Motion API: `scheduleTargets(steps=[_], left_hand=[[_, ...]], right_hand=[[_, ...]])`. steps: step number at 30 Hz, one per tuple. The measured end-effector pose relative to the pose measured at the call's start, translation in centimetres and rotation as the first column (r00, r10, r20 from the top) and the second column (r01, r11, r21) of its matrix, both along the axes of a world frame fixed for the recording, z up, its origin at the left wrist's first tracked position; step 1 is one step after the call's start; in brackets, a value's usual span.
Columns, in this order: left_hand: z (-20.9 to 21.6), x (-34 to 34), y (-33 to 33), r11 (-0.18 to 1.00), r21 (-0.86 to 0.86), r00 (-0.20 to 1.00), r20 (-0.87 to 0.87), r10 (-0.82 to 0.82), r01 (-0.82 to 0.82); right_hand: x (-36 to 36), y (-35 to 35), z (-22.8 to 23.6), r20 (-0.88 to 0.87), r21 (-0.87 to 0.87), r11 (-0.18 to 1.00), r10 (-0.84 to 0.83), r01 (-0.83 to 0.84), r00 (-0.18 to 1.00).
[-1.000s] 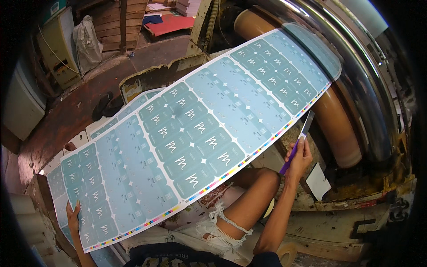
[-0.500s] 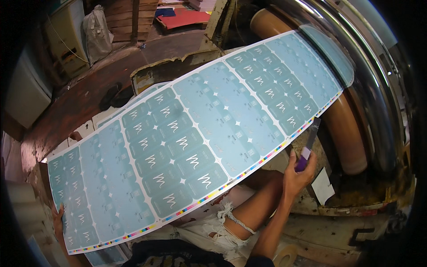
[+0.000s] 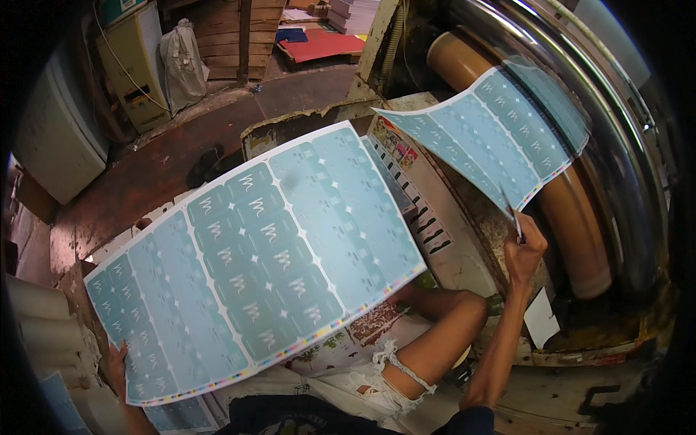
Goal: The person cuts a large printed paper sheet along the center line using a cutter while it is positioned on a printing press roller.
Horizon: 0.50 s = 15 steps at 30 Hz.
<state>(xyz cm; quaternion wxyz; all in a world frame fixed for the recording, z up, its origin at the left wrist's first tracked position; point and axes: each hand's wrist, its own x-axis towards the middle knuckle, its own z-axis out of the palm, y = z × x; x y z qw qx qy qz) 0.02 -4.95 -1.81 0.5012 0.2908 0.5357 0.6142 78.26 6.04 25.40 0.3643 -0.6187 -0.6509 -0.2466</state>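
Loose sheet (image 3: 254, 254): one, long, banded in pale blue and teal. Lies slantwise above your lap, colour-marked edge toward you, right end free and apart from the hanging sheet (image 3: 493, 134). Handle it as one broad, flexible piece; its right end has no hand on it, so hold it level and guard against a fold.

Left grip (image 3: 118, 362): your hand, closed on the loose sheet's left edge. Fingers under the paper are hidden. Pinch firmly but flat, since a hard squeeze could crease the print.

Right grip (image 3: 525, 250): your other hand, curled tight around the knife (image 3: 510, 209), handle mostly covered by your fingers. Blade points upward.

Knife: one, thin dark blade, just beside the low corner of the hanging sheet; you cannot tell here whether it touches. Turn its edge away from both papers and from your knee (image 3: 464, 308) before you swing the arm.

Hanging sheet: one, matching print, upper end at the shiny roller (image 3: 620, 217), passing over the brown roller (image 3: 576, 250). Free edge dips and curves. Avoid tugging its corner; a crooked pull risks a tear. Best keep your fingers clear of both rollers.
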Motion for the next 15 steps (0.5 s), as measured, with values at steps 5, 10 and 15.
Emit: scheduleTargets(steps=[5, 10, 15], left_hand=[[-5.2, -12.6, 4.6, 0.962, -0.265, 0.989, -0.109, -0.102, 0.069], [-14.6, -13.7, 14.8, 0.973, -0.213, 0.863, -0.472, -0.180, 0.086], [-14.2, -7.4, 22.7, 0.982, -0.064, 0.819, -0.544, -0.183, 0.177]], right_hand=[[-18.2, -5.3, -4.9, -0.020, -0.019, 0.999, -0.032, 0.031, 0.999], [-26.0, -5.8, -5.3, -0.239, -0.115, 0.993, -0.026, -0.002, 0.971], [-26.8, -7.4, -5.7, -0.351, -0.141, 0.988, 0.003, -0.056, 0.936]])
